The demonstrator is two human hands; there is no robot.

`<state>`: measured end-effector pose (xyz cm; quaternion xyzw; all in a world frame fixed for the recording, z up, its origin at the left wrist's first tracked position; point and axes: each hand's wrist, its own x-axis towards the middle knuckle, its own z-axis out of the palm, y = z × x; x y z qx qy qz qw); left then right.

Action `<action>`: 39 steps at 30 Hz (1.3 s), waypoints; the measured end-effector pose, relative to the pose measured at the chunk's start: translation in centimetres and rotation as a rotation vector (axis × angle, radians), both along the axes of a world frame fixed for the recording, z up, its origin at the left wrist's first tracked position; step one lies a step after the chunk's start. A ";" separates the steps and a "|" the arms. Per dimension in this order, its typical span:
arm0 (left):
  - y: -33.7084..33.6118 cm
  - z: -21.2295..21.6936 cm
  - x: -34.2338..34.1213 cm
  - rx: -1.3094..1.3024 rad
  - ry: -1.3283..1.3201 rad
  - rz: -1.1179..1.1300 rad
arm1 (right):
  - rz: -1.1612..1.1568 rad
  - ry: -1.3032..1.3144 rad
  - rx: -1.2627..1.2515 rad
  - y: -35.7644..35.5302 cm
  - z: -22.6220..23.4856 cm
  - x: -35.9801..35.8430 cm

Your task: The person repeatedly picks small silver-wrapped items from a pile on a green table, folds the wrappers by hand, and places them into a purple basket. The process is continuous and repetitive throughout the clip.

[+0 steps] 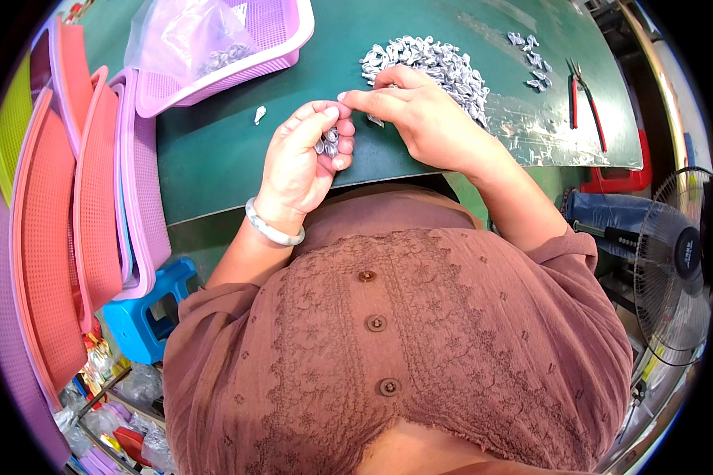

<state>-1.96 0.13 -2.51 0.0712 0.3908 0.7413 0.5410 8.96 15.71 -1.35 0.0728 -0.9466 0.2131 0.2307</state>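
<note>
Cupping a small cluster of grey metal clips (328, 142) in the left hand (305, 162), fingers curled around them, thumb and fingertips closing over the top. Pinching with the right hand (420, 115): thumb and forefinger pressed together just beside the left fingertips, apparently on one clip, though too small to confirm. Both hands hovering above the near edge of the green tabletop (214, 150).

Location of stock: main pile of clips (432, 67) directly beyond the right hand, partly touching its knuckles; a smaller scatter of clips (532, 59) farther to the right of that hand; one stray piece (259, 115) to the left of the left hand.

Handling judgement: parts likely light, stiff and smooth, so prone to slipping or spilling from a loose palm. Best taken singly, pinched across the flat sides, not the edges. Held cluster best kept low in the curled fingers.

Nearby: red-handled pliers (586, 99) well to the right of the right hand; purple mesh basket (281, 36) with a clear bag (190, 36) beyond the left hand; stacked trays (63, 198) far left.
</note>
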 end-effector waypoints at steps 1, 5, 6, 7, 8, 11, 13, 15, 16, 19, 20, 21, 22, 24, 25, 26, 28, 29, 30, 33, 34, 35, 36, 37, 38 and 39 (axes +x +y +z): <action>0.0 0.0 0.0 -0.005 -0.002 0.003 | 0.005 -0.025 0.047 0.1 0.1 0.0; -0.2 0.2 0.0 -0.011 0.016 0.002 | 0.019 -0.071 0.141 0.4 0.4 0.1; -0.2 0.2 0.0 -0.009 0.017 0.000 | 0.020 -0.069 0.141 0.4 0.3 0.1; -0.2 0.3 0.0 -0.008 0.018 -0.002 | 0.017 -0.071 0.134 0.3 0.3 0.2; -0.2 0.2 0.0 -0.009 0.020 -0.001 | 0.014 -0.072 0.128 0.2 0.3 0.2; -0.2 0.2 -0.1 -0.010 0.024 -0.001 | 0.000 -0.039 0.083 0.0 0.2 0.4; -0.3 0.2 -0.1 -0.009 0.024 0.000 | 0.002 -0.009 0.057 -0.2 0.2 0.4; -0.3 0.2 -0.1 -0.009 0.025 0.014 | 0.017 0.015 0.045 -0.4 0.1 0.4; -0.3 0.2 0.0 -0.009 0.025 0.021 | 0.016 0.012 0.042 -0.5 0.0 0.4; -0.4 0.2 -0.1 -0.013 0.024 0.020 | -0.006 -0.020 -0.022 -0.7 -0.1 0.4; -0.4 0.2 -0.1 -0.018 0.029 0.023 | -0.024 -0.049 -0.081 -0.7 -0.1 0.5; -0.4 0.3 -0.1 -0.023 0.034 0.026 | -0.043 -0.078 -0.140 -0.7 -0.1 0.5; -0.4 0.3 -0.1 -0.028 0.039 0.029 | -0.031 -0.067 -0.289 -0.6 -0.2 0.5; -0.4 0.3 0.0 -0.025 0.068 0.023 | -0.007 -0.044 -0.585 -0.6 -0.4 0.7; -0.5 0.3 0.1 -0.023 0.083 0.020 | 0.017 -0.152 -0.814 -0.7 0.2 1.0; -0.4 0.4 0.2 -0.020 0.096 0.010 | 0.025 -0.150 -0.899 -0.7 0.3 1.0; -0.4 0.6 0.6 -0.013 0.123 -0.009 | 0.044 -0.147 -1.071 -0.7 0.4 1.0; -0.3 0.7 0.7 -0.014 0.122 -0.012 | 0.046 -0.151 -1.118 -0.7 0.3 1.0; -0.3 0.8 0.8 -0.014 0.121 -0.015 | 0.048 -0.156 -1.166 -0.7 0.3 1.0; -0.2 1.3 0.9 0.002 0.130 -0.023 | 0.041 -0.182 -1.289 -0.9 0.4 1.0; -0.2 1.4 0.9 0.010 0.135 -0.025 | 0.037 -0.193 -1.326 -0.9 0.5 1.0; -0.1 1.5 1.0 0.011 0.138 -0.029 | 0.047 -0.205 -1.342 -0.9 0.5 1.0; -0.1 1.5 0.9 0.013 0.141 -0.032 | 0.058 -0.216 -1.358 -0.8 0.4 1.1; -0.1 1.6 0.9 0.014 0.144 -0.036 | 0.069 -0.228 -1.374 -0.8 0.3 1.1; -0.1 1.6 1.0 0.013 0.148 -0.037 | 0.069 -0.229 -1.384 -0.8 0.3 1.1; 0.0 1.6 1.0 0.013 0.151 -0.037 | 0.069 -0.230 -1.393 -0.9 0.3 1.1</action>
